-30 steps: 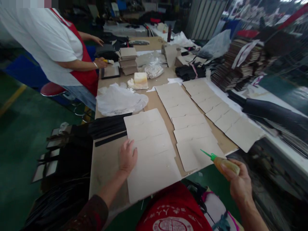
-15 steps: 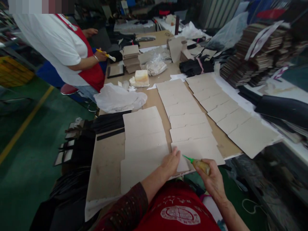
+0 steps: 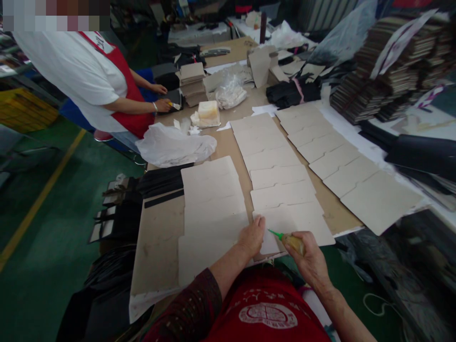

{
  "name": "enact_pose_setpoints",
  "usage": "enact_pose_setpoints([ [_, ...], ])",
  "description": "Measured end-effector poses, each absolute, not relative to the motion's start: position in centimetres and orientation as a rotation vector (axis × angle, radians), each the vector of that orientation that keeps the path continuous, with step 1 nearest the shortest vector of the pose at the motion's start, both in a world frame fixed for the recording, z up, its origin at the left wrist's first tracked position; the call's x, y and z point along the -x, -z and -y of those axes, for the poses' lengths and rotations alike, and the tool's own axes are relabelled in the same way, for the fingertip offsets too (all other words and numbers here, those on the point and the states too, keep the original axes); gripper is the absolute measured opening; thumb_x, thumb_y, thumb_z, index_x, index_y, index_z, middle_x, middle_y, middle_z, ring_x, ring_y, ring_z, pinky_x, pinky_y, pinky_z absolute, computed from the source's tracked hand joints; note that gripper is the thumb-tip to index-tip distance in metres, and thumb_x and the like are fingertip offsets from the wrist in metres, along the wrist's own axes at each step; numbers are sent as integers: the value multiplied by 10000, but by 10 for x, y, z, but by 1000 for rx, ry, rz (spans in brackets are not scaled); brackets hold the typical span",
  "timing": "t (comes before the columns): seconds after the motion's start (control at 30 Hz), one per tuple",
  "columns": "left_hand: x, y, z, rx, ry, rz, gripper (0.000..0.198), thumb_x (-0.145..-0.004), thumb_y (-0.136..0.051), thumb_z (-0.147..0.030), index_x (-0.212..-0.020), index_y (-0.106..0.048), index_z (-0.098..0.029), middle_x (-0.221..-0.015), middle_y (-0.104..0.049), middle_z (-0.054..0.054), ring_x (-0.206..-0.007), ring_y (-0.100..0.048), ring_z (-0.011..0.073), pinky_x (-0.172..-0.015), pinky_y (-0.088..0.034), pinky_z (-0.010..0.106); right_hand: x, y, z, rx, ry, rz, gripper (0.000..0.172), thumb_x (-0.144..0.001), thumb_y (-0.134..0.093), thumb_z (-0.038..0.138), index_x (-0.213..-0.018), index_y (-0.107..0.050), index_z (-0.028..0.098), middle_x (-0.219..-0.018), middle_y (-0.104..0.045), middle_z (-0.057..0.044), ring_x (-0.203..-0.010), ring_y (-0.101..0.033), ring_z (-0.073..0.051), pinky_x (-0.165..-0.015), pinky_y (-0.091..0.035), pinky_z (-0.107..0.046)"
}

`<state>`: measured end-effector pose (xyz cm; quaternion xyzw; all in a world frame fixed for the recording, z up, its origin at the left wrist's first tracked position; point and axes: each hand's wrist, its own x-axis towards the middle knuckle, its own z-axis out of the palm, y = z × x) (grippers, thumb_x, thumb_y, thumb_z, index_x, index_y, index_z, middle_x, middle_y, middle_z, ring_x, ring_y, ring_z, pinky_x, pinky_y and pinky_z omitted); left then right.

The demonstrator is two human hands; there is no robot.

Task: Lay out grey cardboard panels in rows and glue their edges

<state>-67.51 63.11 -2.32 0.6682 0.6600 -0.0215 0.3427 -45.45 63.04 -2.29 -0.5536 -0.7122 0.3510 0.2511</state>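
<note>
My right hand [image 3: 309,256] is wrapped round a small yellowish glue bottle [image 3: 295,243] with a green pointed nozzle. The nozzle tip is over the nearest beige board [image 3: 302,219] of the middle row, close to its left part. Whether the tip touches the surface I cannot tell. My left hand [image 3: 252,236] lies flat at that board's left edge, fingers stretched forward and holding nothing. To its left is another row of overlapping beige boards [image 3: 213,218], and a third row [image 3: 342,166] runs along the right side of the table.
Across the table on the left, a person in a red apron holds a brush [image 3: 174,105] over a dark piece. A plastic bag [image 3: 178,145], a yellowish block [image 3: 208,113] and black strips [image 3: 166,180] lie on the table. Tall stacks of boards [image 3: 388,71] stand at right.
The co-worker's hand with the brush has come down onto a dark piece on the table. My hands and the bottle stay almost where they were; the view has shifted slightly.
</note>
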Motion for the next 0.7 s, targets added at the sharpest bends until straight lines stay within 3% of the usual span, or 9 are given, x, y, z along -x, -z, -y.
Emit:
enact_pose_setpoints([
  [0.13,676,19,-632,-1690,25,-1720,900,-817,-620,-74,-1600,-197,-205,-1695,-289,129,-1497,-415,275,-1206,-417,366,460,17,-634,1480,-909,2044,252,-952,-595,442,-1129,-568,264,-1112,-581,-37,-999,-620,-221,-873,-503,-364],
  [0.37,678,19,-633,-1635,-7,-1717,947,-796,-609,-62,-1619,-165,-209,-1699,-278,130,-1486,-428,284,-1204,-408,386,465,3,-639,1559,-762,2219,207,-981,-543,413,-1140,-574,282,-1119,-599,-33,-953,-639,-218,-743,-503,-337],
  [0.5,679,22,-633,-1638,-24,-1702,943,-788,-619,-64,-1615,-174,-141,-1684,-299,168,-1489,-420,291,-1210,-396,376,463,-3,-638,1580,-756,2244,207,-978,-543,418,-1133,-577,286,-1119,-603,-27,-949,-649,-212,-731,-499,-329],
  [0.7,679,27,-634,-1635,-38,-1716,956,-776,-631,-68,-1616,-184,-157,-1677,-322,158,-1487,-422,287,-1213,-390,367,460,-2,-635,1616,-830,2165,214,-952,-571,438,-1091,-598,278,-1080,-609,-13,-883,-657,-196,-719,-496,-322],
])
